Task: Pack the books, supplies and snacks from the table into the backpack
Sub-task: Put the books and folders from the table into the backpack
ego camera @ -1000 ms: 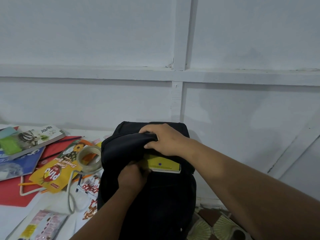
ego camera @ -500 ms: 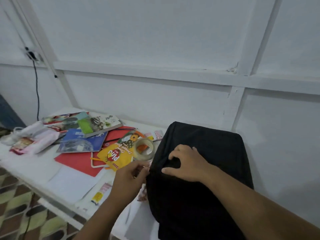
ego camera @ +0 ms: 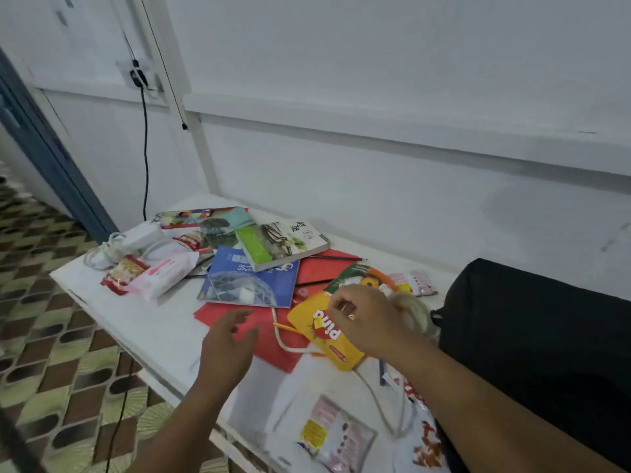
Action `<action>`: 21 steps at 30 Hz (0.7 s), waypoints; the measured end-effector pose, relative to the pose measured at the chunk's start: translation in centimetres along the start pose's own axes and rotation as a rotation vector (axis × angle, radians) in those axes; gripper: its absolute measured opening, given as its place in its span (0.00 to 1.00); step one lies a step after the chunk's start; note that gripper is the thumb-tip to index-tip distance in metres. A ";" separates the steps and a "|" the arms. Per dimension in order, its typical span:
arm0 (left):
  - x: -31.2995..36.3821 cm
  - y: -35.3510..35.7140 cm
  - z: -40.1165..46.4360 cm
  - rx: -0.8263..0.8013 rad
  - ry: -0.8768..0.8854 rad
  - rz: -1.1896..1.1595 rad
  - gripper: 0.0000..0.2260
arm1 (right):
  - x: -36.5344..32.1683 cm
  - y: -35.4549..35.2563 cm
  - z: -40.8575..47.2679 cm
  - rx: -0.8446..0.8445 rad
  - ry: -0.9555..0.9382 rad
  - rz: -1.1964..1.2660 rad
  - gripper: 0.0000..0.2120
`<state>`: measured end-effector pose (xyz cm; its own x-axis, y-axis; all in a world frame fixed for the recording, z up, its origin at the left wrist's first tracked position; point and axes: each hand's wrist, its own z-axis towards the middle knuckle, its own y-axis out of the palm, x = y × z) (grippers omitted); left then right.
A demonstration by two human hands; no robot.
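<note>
The black backpack (ego camera: 532, 353) stands at the right end of the white table (ego camera: 150, 322). My right hand (ego camera: 368, 319) hovers with curled fingers at the upper edge of a yellow snack packet (ego camera: 329, 336); whether it grips the packet is unclear. A tape roll (ego camera: 415, 310) shows behind that wrist. My left hand (ego camera: 232, 339) is open, fingers spread, above a red folder (ego camera: 246, 324). Further back lie a blue book (ego camera: 249, 281) and a green-and-white book (ego camera: 283, 245).
At the table's left end lie a pink tissue pack (ego camera: 160, 274), a red snack bag (ego camera: 119, 273) and a white charger (ego camera: 136, 237). A pink sachet pack (ego camera: 338, 435) and a white cord (ego camera: 283, 343) lie near the front edge. Patterned floor lies left.
Both hands have left the backpack and moved left over the table items. The view has swung left, so more of the table shows. The yellow book is out of sight.
</note>
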<state>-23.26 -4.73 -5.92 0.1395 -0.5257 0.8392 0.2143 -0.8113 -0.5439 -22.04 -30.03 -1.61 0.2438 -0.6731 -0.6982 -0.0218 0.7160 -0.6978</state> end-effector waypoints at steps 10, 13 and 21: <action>-5.6 -4.3 12.4 -0.115 -0.167 0.148 0.30 | 1.2 9.8 3.8 -0.070 0.123 -0.234 0.11; -5.6 -4.8 13.7 -0.121 -0.187 0.108 0.28 | 1.8 11.0 3.1 0.056 0.103 -0.273 0.08; -3.0 -6.6 15.1 -0.359 -0.249 -0.386 0.13 | -0.9 10.9 5.3 0.086 0.254 -0.126 0.11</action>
<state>-10.50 6.01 -4.85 0.3489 -0.1338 0.9276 -0.0406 -0.9910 -0.1277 -17.33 -20.63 -7.77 -0.0111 -0.7746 -0.6324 0.0781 0.6298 -0.7728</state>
